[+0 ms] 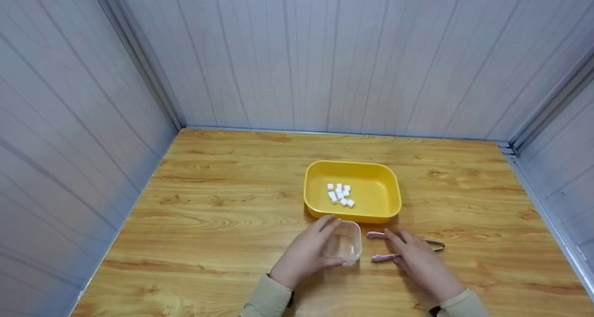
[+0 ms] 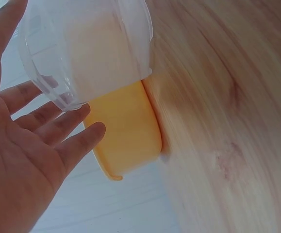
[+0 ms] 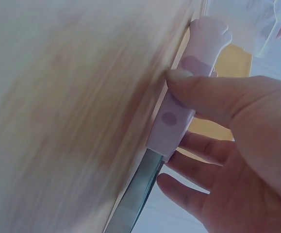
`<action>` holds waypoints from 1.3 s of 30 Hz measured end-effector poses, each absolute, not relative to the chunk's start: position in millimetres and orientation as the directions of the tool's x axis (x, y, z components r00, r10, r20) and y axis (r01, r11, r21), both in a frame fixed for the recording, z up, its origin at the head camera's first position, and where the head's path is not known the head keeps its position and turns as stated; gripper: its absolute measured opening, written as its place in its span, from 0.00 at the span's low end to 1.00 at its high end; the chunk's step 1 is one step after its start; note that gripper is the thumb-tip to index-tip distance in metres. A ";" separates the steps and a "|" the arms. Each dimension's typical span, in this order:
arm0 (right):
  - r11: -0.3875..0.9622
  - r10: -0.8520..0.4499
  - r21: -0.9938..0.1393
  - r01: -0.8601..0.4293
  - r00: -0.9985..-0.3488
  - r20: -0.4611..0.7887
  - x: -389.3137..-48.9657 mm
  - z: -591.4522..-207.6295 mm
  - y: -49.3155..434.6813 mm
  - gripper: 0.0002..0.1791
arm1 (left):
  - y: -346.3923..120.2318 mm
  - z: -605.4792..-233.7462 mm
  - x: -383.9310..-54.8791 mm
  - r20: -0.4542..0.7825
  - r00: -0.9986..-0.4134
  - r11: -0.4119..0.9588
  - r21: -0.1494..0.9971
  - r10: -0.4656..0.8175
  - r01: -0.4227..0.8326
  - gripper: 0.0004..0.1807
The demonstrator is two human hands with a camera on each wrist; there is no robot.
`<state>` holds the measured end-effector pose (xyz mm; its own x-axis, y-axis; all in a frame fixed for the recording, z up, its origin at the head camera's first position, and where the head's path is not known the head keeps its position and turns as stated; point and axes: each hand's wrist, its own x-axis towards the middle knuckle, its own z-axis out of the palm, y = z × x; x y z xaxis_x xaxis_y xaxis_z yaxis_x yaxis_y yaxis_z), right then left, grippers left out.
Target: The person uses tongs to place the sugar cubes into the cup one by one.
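Observation:
My left hand (image 1: 306,249) grips a small clear plastic container (image 1: 345,242) between thumb and fingers, in front of the yellow basin. In the left wrist view the container (image 2: 96,53) stands partly in front of the basin, and its rim meets the fingers. To the right, my right hand (image 1: 420,261) holds a pair of metal tongs (image 1: 436,243) with pink handles at the table, the handle ends pointing left and spread apart. The right wrist view has the thumb on one pink handle (image 3: 172,119), with the other fingers behind it.
Behind both hands stands the yellow basin (image 1: 378,194), with several small white cubes (image 1: 339,195) in its left half. The wooden table (image 1: 222,191) is bordered by pale panel walls (image 1: 306,61) at the back and both sides.

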<state>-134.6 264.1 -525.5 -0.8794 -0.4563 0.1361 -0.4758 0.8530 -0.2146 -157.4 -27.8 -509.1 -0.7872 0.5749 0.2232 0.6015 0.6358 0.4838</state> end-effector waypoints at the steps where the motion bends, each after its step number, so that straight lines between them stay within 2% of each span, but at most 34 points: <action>1: 0.854 -0.456 -0.214 -0.474 -0.880 0.133 -134.7 -525.8 264.3 0.39 | -27.8 -509.2 -157.3 0.224 -0.787 0.637 0.482 0.575 0.602 0.49; 9: 0.871 -0.414 -0.252 -0.421 -0.906 0.084 -135.6 -528.1 266.2 0.35 | -28.3 -509.5 -156.1 0.219 -0.787 0.641 0.475 0.577 0.603 0.48; 20: 0.868 -0.417 -0.256 -0.425 -0.905 0.088 -138.9 -528.9 268.8 0.34 | -27.9 -508.1 -156.0 0.204 -0.794 0.650 0.477 0.572 0.591 0.48; 33: 0.883 -0.401 -0.233 -0.408 -0.913 0.081 -135.5 -528.2 269.7 0.30 | -28.8 -508.8 -155.6 0.222 -0.795 0.650 0.475 0.564 0.593 0.50; 39: 0.875 -0.429 -0.201 -0.440 -0.898 0.095 -134.8 -526.7 271.0 0.29 | -29.1 -509.6 -156.5 0.222 -0.796 0.640 0.493 0.563 0.589 0.50</action>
<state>-134.8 271.0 -526.7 -0.8982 -0.4292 0.0951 -0.4396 0.8754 -0.2012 -156.5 -29.1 -509.6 -0.7964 0.5626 0.2220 0.5895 0.6400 0.4929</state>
